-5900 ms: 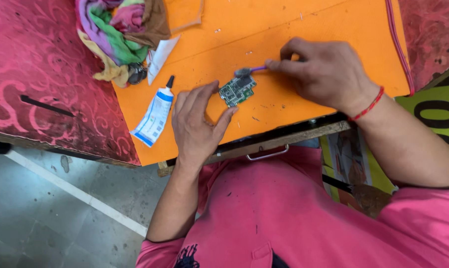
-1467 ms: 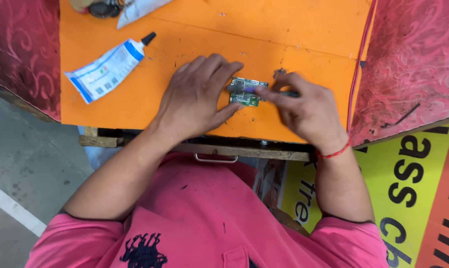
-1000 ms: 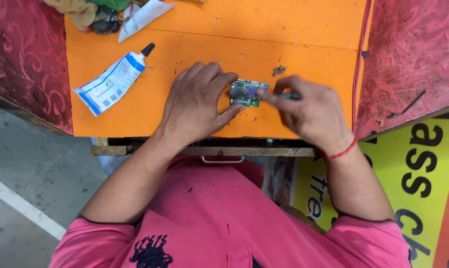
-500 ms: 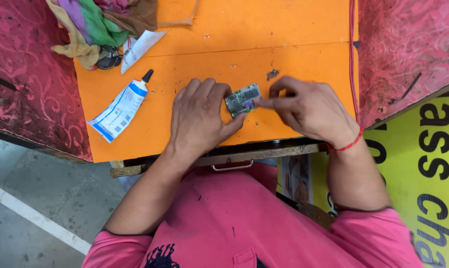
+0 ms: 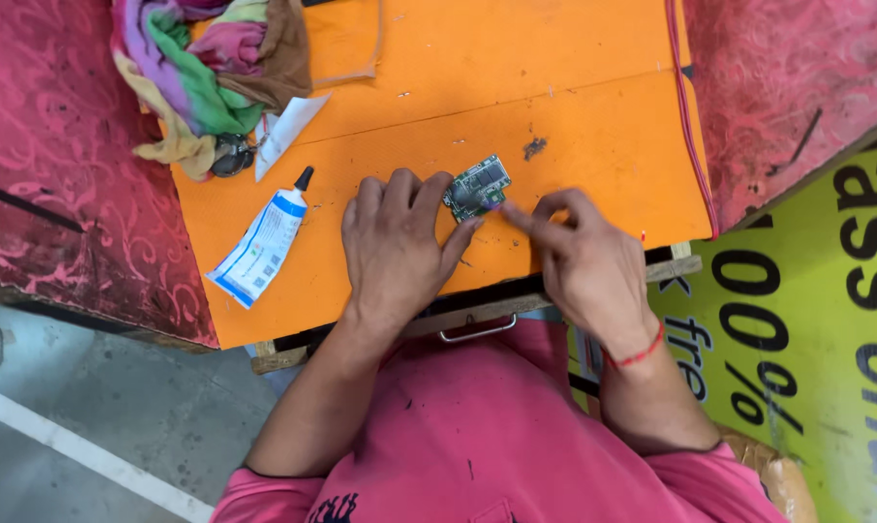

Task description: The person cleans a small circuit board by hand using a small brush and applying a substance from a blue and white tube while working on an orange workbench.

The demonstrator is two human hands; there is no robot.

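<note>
A small green circuit board lies on an orange mat. My left hand rests palm down on the mat, and its fingertips hold the board's left edge. My right hand is pinched on a thin tool whose purple tip touches the board's lower right corner. The rest of the tool is hidden inside my fingers.
A white and blue glue tube lies left of my left hand. A multicoloured cloth bundle, a dark round object and a white paper scrap sit at the back left. A drawer handle is below the mat's edge.
The camera view has shifted and tilted. Both hands stay at the board, and my right hand's tool tip has stayed against its right side.
</note>
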